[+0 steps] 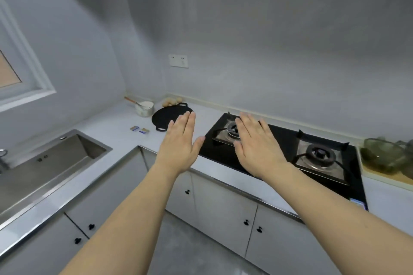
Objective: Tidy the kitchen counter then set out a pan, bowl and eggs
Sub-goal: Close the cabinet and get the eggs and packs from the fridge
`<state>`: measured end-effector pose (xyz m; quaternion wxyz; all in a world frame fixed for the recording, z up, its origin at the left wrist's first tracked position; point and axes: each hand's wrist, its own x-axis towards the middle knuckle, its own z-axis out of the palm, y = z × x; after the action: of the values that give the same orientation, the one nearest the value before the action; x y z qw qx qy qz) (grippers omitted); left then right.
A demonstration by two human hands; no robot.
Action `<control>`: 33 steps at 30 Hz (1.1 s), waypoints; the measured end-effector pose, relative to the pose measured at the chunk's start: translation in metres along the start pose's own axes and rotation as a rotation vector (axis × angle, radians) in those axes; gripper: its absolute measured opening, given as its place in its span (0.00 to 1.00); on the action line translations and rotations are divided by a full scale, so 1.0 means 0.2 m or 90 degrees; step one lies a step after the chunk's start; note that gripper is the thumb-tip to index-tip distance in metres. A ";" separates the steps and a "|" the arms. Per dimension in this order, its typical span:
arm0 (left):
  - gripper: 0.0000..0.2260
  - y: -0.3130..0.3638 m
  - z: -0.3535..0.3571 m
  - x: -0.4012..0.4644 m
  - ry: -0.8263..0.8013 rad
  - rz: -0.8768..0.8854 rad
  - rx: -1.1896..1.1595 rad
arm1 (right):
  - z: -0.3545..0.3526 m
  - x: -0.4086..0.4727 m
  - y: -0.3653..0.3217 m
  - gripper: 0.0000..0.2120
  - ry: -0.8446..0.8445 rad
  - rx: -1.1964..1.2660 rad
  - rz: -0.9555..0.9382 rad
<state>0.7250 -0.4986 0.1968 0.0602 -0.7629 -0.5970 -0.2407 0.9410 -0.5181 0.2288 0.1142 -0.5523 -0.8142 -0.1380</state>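
A flat black pan (166,114) with two small handles lies on the white counter in the far corner. Behind it sit several pale eggs (170,101), and to its left a white bowl (144,108) holding a wooden-handled utensil. My left hand (180,144) is stretched flat, palm down, above the counter just in front of the pan, holding nothing. My right hand (257,144) is also flat and empty, hovering over the left burner of the black gas hob (281,138).
A steel sink (51,158) is set into the counter at left. Two small packets (139,129) lie near the pan. Glass bowls (384,156) stand on a wooden board at far right. White cabinet doors with black knobs run below.
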 end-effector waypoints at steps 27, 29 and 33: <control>0.29 -1.46 0.36 0.79 -0.092 -0.150 -0.031 | 0.93 1.61 -0.65 0.28 -0.142 0.114 -0.080; 0.29 -1.54 0.40 0.91 -0.081 -0.156 -0.031 | 0.99 1.76 -0.65 0.28 -0.147 0.124 -0.083; 0.29 -1.67 0.45 1.07 -0.095 -0.187 -0.064 | 1.08 1.99 -0.67 0.28 -0.156 0.148 -0.088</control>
<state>0.4744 -0.1825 0.1459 -0.0582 -0.6853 -0.6920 -0.2191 0.6637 -0.1448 0.1482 0.0674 -0.4906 -0.8686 0.0181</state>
